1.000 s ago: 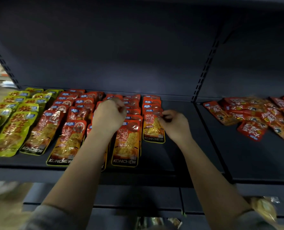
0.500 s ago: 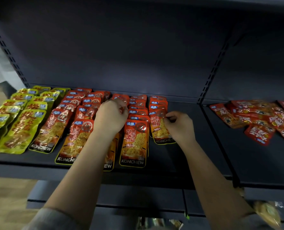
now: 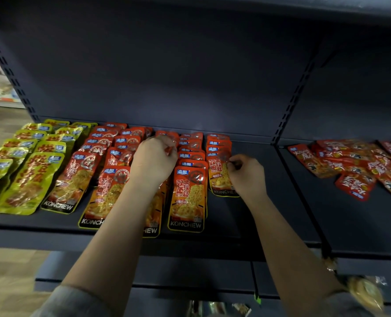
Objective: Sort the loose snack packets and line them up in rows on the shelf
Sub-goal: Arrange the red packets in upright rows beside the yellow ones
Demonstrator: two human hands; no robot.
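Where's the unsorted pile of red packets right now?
In the head view, the loose red packet pile lies jumbled on the right-hand shelf bay, right of the slotted upright and apart from the orange rows.

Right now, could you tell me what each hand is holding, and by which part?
Right hand pinches the front orange packet at its right edge. Left hand: hold hidden.
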